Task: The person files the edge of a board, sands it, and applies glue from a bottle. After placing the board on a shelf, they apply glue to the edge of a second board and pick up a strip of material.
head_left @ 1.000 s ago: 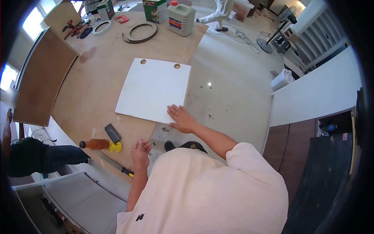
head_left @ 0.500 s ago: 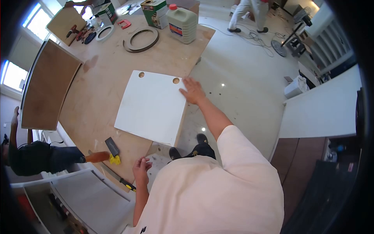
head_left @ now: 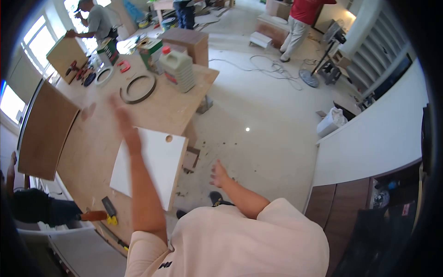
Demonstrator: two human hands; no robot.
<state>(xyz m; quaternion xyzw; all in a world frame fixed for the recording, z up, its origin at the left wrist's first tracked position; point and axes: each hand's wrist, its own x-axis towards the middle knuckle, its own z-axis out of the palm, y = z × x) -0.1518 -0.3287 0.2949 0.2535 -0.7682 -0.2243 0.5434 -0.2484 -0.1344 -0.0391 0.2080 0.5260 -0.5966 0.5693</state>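
My left hand [head_left: 124, 122] reaches forward over the far edge of a white panel [head_left: 154, 161], blurred by motion, its fingers stretched out with nothing seen in them. A dark coil of edging strip [head_left: 150, 94] lies on the wooden worktable [head_left: 101, 134] beyond its fingertips. The panel lies flat near the table's right edge; a round hole shows at its far right corner, and my left arm covers part of it. My right hand [head_left: 219, 175] is off the table above the floor, fingers apart, holding nothing.
A plastic jug [head_left: 177, 71] and green tins [head_left: 150, 53] stand at the table's far end. At left, a person holds up a curved brown panel [head_left: 46, 129]. A scraper [head_left: 110, 210] and a saw [head_left: 113, 236] lie at the near left. Cables [head_left: 274, 69] trail across the floor.
My right hand has left the panel's far right corner and drawn back over the floor. My left hand has swung from my waist forward across the panel. The view has tilted up.
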